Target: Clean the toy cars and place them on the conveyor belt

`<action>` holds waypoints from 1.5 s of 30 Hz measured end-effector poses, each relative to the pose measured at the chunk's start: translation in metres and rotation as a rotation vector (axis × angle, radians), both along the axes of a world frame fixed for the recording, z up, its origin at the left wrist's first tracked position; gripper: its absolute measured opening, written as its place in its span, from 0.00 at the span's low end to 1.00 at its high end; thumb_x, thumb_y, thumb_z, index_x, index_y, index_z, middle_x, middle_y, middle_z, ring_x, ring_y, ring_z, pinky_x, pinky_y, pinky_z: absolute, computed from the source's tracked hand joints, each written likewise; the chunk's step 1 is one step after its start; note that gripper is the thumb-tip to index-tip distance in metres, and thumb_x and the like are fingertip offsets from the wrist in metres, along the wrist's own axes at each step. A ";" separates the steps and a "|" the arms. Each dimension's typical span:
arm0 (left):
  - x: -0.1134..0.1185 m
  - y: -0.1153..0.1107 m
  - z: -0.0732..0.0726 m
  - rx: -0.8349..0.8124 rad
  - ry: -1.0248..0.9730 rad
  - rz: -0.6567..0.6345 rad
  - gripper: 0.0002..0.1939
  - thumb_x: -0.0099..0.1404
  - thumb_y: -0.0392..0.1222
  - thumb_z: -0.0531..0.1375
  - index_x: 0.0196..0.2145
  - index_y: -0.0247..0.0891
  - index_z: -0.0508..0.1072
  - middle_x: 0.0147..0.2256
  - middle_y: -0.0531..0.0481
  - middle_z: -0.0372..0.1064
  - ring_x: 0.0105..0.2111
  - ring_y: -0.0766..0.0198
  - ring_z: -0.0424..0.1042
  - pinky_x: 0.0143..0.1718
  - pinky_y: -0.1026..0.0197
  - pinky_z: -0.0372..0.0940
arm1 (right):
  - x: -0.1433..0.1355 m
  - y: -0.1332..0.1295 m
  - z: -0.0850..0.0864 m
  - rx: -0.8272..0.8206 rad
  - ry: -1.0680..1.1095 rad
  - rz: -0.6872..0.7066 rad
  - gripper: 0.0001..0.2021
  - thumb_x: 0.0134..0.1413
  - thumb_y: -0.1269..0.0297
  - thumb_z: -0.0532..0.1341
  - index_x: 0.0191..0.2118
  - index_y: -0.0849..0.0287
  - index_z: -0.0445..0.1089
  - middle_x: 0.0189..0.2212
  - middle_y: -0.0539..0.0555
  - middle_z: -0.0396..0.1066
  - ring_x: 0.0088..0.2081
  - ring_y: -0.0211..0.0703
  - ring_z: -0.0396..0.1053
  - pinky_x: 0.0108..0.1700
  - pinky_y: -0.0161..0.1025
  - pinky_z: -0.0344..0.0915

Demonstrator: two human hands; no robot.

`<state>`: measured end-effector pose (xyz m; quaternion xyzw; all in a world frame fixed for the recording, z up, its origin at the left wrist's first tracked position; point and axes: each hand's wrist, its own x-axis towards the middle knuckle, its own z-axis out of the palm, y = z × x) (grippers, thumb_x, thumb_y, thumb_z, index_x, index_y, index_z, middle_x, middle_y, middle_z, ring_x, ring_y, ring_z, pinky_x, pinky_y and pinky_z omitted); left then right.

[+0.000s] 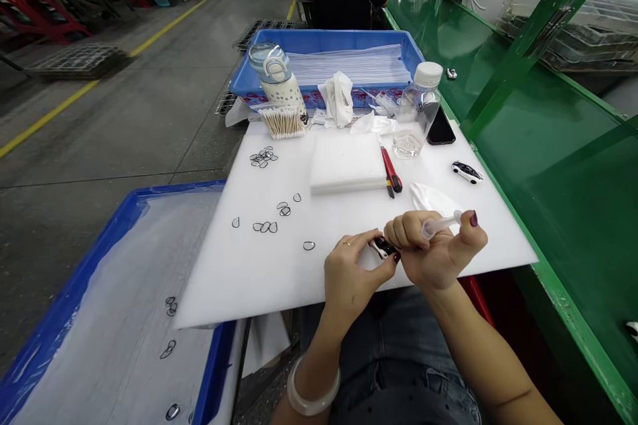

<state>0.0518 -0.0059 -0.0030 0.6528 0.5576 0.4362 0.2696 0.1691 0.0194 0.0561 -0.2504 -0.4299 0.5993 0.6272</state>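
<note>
Near the front edge of the white foam-covered table, my left hand (353, 273) pinches a small black and white toy car (383, 248) between thumb and fingers. My right hand (432, 249) is wrapped round a translucent syringe (441, 223), its thumb by the plunger end. The syringe's front end is hidden by my fingers, close to the car. A second toy car (467, 172) stands at the table's right side. Small dark-edged rings (265, 227) lie in several groups to the left, with a single ring (309, 246) nearer my left hand.
A foam block (347, 163), a red cutter (391, 170), a clear bottle (417, 111), a phone (441, 127), cotton swabs (283, 122) and a dotted cup (279, 83) stand or lie farther back. Blue trays are behind and at left (124, 209). A green bench (558, 166) runs along the right.
</note>
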 end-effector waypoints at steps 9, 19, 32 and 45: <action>0.000 0.000 0.000 -0.017 0.008 -0.008 0.15 0.52 0.37 0.67 0.40 0.42 0.78 0.37 0.52 0.79 0.38 0.57 0.76 0.41 0.53 0.71 | -0.001 -0.008 0.004 -0.008 -0.093 -0.081 0.34 0.56 0.31 0.48 0.15 0.56 0.46 0.12 0.46 0.40 0.17 0.35 0.40 0.20 0.38 0.40; -0.010 -0.005 -0.005 0.037 0.085 -0.113 0.19 0.53 0.35 0.66 0.44 0.42 0.75 0.44 0.50 0.77 0.45 0.54 0.75 0.48 0.50 0.71 | -0.013 0.105 0.013 0.188 -0.430 -0.157 0.24 0.55 0.38 0.53 0.25 0.55 0.65 0.29 0.54 0.66 0.36 0.46 0.66 0.45 0.47 0.63; -0.013 -0.006 -0.016 0.176 0.236 -0.266 0.21 0.60 0.31 0.61 0.50 0.43 0.71 0.56 0.46 0.69 0.60 0.49 0.64 0.57 0.43 0.67 | 0.094 0.056 -0.039 0.145 -1.597 -0.604 0.14 0.56 0.52 0.60 0.33 0.58 0.72 0.31 0.55 0.73 0.34 0.49 0.68 0.34 0.42 0.57; -0.007 -0.010 -0.005 0.180 -0.003 -0.161 0.13 0.59 0.31 0.63 0.43 0.40 0.76 0.44 0.47 0.74 0.48 0.57 0.71 0.50 0.52 0.70 | 0.126 0.052 -0.033 0.172 -1.418 -0.786 0.14 0.54 0.56 0.57 0.36 0.58 0.76 0.29 0.56 0.73 0.30 0.47 0.67 0.33 0.43 0.58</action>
